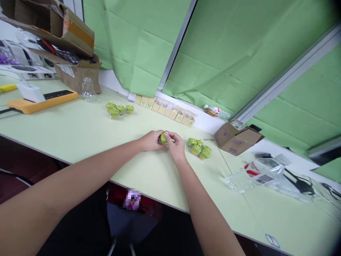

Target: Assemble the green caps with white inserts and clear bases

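Container (163, 139) in hand, finish unclear

Left hand (152, 140) and right hand (176, 144) share a closed grip on it, the bench (149, 174) beneath. Flanking it are a left group (114, 113) and a right group (196, 149) of similar containers (whether either is finished, I cannot tell).

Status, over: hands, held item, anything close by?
Left hand and right hand both on one green-lidded container. Cluster of similar containers close beside right hand. Second cluster farther off, left side.
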A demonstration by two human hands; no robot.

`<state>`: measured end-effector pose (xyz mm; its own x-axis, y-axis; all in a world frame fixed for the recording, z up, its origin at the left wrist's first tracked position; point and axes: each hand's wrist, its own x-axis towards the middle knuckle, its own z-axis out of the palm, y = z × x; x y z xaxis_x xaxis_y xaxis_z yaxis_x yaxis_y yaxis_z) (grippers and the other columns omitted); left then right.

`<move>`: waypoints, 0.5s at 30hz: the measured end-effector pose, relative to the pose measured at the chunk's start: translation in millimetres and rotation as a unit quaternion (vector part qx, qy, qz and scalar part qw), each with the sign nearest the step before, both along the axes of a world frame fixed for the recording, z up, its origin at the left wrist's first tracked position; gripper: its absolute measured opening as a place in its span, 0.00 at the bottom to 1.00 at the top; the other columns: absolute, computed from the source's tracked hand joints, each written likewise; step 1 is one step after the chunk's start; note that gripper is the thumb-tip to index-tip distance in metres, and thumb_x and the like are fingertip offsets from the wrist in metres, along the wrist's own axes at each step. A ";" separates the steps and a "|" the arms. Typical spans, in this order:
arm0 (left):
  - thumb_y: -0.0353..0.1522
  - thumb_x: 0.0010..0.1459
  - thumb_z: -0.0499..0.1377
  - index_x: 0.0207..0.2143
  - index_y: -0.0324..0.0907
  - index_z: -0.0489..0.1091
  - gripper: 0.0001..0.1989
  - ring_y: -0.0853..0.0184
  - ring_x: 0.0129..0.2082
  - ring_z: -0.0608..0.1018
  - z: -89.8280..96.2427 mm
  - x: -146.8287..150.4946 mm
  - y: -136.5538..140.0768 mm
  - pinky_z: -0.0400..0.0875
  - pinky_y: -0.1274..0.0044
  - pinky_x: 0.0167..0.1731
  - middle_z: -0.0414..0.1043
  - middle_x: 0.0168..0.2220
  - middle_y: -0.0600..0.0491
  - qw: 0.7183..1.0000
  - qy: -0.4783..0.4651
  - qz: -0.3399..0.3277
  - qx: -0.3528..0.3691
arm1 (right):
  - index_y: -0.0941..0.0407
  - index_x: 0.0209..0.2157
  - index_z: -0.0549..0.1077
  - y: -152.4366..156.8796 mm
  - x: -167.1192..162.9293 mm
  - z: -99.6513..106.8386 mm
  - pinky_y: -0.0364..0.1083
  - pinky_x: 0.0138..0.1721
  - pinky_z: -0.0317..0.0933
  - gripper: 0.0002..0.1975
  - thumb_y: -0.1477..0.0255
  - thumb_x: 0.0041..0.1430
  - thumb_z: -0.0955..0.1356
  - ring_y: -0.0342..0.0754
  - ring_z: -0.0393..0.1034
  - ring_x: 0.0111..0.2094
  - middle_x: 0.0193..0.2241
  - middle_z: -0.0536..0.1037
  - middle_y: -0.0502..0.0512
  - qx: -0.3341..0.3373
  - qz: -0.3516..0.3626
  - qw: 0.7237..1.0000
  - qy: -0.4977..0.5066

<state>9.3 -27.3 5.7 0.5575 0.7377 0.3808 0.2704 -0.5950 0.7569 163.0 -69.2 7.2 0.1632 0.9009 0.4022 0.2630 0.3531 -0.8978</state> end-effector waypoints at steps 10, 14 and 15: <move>0.44 0.45 0.67 0.37 0.41 0.72 0.20 0.65 0.30 0.73 -3.0 -1.4 2.9 0.64 0.77 0.27 0.74 0.31 0.53 1.000 -0.006 0.013 0.009 | 0.54 0.37 0.76 4.4 7.9 -10.3 0.48 0.48 0.66 0.17 0.55 0.55 0.69 0.48 0.74 0.41 0.39 0.80 0.54 -0.034 0.006 0.999 -0.040; 0.46 0.48 0.65 0.35 0.41 0.72 0.19 0.67 0.28 0.72 -2.4 -3.1 2.9 0.63 0.77 0.27 0.72 0.29 0.54 1.000 -0.009 0.010 0.011 | 0.54 0.37 0.75 6.3 12.3 -9.3 0.46 0.44 0.66 0.18 0.54 0.54 0.69 0.47 0.73 0.38 0.38 0.80 0.53 -0.055 0.012 0.997 -0.050; 0.46 0.48 0.65 0.35 0.41 0.73 0.19 0.67 0.28 0.71 -2.7 -3.3 3.3 0.63 0.77 0.27 0.72 0.28 0.54 1.000 -0.010 0.009 0.010 | 0.54 0.36 0.75 6.2 13.3 -8.1 0.46 0.44 0.66 0.17 0.55 0.54 0.69 0.47 0.73 0.38 0.37 0.80 0.53 -0.057 0.009 0.996 -0.061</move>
